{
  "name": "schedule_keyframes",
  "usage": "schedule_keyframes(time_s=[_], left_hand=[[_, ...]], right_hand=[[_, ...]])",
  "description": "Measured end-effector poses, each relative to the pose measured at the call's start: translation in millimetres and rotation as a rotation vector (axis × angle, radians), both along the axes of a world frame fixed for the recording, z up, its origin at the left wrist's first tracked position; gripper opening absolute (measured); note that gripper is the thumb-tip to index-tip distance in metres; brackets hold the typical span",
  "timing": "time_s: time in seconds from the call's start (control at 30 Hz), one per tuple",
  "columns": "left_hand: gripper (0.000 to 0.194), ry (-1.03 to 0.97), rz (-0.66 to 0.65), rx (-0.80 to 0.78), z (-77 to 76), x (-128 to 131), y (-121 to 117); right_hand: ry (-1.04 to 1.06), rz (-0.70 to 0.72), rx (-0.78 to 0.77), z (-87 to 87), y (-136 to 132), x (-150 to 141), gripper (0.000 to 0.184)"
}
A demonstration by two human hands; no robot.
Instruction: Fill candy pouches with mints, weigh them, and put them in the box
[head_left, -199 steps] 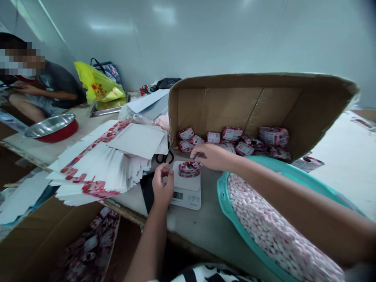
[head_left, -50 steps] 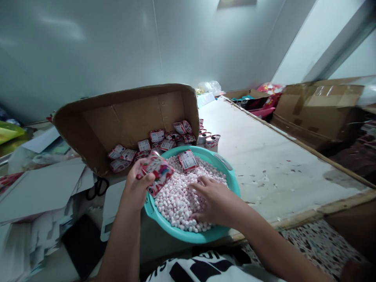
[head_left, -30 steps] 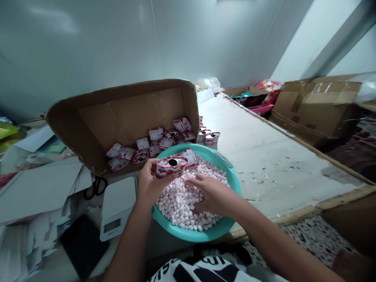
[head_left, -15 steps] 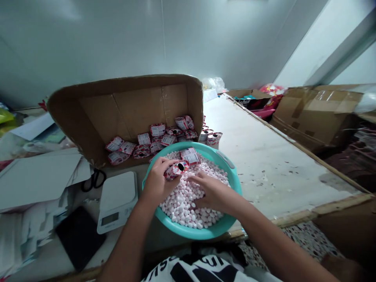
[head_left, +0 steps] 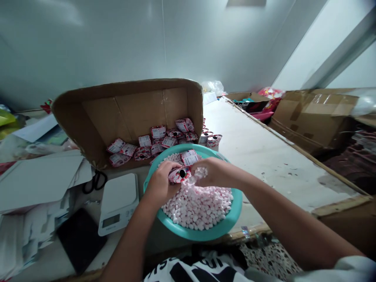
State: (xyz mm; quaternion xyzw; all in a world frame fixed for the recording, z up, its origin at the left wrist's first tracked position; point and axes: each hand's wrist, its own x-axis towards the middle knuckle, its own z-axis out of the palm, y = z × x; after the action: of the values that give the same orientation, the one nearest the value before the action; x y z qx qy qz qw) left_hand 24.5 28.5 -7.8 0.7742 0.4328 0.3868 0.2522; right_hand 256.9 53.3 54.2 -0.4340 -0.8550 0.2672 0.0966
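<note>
Right fingers (head_left: 202, 163) cup pellets (head_left: 201, 172) (count unclear).

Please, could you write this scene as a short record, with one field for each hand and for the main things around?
Left hand: holds a red-and-white printed packet, its round dark hole visible
Right hand: holds some pale pieces close beside that packet
Basin: turquoise, filled with more pale pieces; another packet lies on them
Behind the basin: cardboard box, its open side facing the camera, printed packs inside
Left of the basin: white scale; a flat black object near it
Table: pale, worn surface
</note>
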Motion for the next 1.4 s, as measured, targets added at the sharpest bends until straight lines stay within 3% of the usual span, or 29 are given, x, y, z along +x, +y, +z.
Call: schedule_keyframes(time_s=[0.17,0.43,0.7,0.83,0.97,1.07,1.17,1.23,1.4], left_hand=[[0.039,0.003,0.026,-0.014,-0.4,0.2,0.4],[0.041,-0.008,0.109,-0.047,-6.8,-0.5,1.6],[0.037,-0.018,0.144,-0.094,-1.1,1.4,0.4],[0.033,-0.026,0.177,-0.117,1.2,2.7,-0.6],[0.033,-0.071,0.188,-0.127,1.8,3.1,-1.6],[0.033,-0.104,0.193,-0.127,-2.1,2.1,-0.8],[0.034,-0.147,0.197,-0.11,-7.7,1.4,0.9],[0.034,-0.138,0.199,-0.087,-9.5,1.6,1.5],[0.033,-0.086,0.211,-0.073,-7.0,3.0,1.1]], right_hand=[[0.022,0.074,0.105,21.2,8.7,-18.7,0.03],[-0.049,0.049,0.176,18.4,9.7,-40.6,0.031],[0.019,0.104,0.156,25.6,8.4,-47.9,0.029],[0.032,0.122,0.161,31.4,5.3,-47.3,0.032],[0.046,-0.005,0.181,33.6,-3.5,-26.3,0.043],[-0.071,-0.11,0.071,17.7,-12.5,-1.7,0.068],[-0.265,-0.098,-0.148,-12.4,-21.9,12.6,0.104],[-0.355,-0.092,-0.186,-31.3,-28.0,13.5,0.121],[-0.334,-0.095,-0.152,-50.7,-36.2,8.6,0.119]])
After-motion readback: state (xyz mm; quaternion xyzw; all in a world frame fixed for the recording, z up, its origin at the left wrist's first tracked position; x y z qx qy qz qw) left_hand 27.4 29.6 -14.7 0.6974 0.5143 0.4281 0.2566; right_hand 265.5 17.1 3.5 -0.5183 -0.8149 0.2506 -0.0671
